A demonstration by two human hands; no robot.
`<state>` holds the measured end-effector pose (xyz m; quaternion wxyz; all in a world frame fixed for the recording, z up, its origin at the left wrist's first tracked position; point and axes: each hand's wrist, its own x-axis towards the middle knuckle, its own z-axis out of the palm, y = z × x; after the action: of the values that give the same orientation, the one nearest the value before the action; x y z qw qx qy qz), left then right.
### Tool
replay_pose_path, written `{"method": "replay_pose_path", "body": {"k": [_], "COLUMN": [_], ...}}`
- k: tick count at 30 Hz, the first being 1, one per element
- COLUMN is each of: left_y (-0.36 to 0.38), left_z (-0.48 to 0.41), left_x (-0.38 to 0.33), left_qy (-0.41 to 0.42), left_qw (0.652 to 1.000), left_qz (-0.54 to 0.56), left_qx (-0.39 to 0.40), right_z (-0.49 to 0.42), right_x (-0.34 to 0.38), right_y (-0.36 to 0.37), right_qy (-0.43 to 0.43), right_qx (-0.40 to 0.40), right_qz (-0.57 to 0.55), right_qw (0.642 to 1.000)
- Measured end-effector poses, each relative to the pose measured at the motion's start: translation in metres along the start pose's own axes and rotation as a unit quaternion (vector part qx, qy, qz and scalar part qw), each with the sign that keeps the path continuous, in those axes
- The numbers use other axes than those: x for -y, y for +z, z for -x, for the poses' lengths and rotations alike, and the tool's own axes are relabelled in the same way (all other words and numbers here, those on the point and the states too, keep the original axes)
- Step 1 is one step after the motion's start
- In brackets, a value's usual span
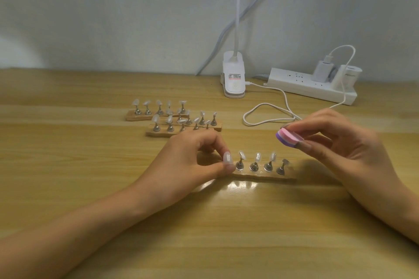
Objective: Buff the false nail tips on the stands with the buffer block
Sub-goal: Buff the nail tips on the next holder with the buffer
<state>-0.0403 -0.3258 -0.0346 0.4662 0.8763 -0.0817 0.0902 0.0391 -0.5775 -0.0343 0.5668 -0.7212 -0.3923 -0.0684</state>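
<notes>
1. Nearest the camera, the left hand (pixel 199 158) had its thumb and forefinger curled in a pinch on the leftmost nail tip (pixel 227 158) at the end of the near stand (pixel 260 175), a wooden strip lying on the table (pixel 90 188).
2. Four more tips (pixel 257 157) stood on small metal pegs along that strip, each tilted, none touched.
3. Just above and to the right of them, the right hand (pixel 335 142) gripped the buffer block (pixel 286 137), pink over purple, between thumb and fingertips at its rear end. Its free end pointed at the row and touched no tip.
4. The tips looked thin, light and slick, likely to flex or pop off a peg under pressure. Steadying each one at its peg or its sides should leave the top clear. The block seemed light and slightly spongy, best held by its edges.
5. Farther back lay two more stands (pixel 183 132), their tips untouched.
6. Farthest off stood a lamp clip (pixel 233 79), a power strip (pixel 310 85) and a looped cable (pixel 267 118).
</notes>
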Motion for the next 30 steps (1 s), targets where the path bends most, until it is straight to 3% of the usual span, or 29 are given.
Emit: {"method": "replay_pose_path", "body": {"k": [9, 22, 30], "left_y": [-0.0052, -0.0060, -0.0024], "left_z": [0.0036, 0.0028, -0.0009], "left_x": [0.0060, 0.0048, 0.0016], "left_qy": [0.015, 0.005, 0.051], "left_qw": [0.999, 1.000, 0.996], "left_qz": [-0.046, -0.011, -0.068], "left_qx": [-0.008, -0.005, 0.017], "right_z": [-0.0012, 0.0000, -0.0010], "right_x": [0.0026, -0.0009, -0.0012], "right_y": [0.0018, -0.0001, 0.0003], "right_qy": [-0.001, 0.010, 0.014], "right_qx": [0.005, 0.017, 0.018], "right_qz": [-0.019, -0.011, -0.008], "right_qw": [1.000, 1.000, 1.000]}}
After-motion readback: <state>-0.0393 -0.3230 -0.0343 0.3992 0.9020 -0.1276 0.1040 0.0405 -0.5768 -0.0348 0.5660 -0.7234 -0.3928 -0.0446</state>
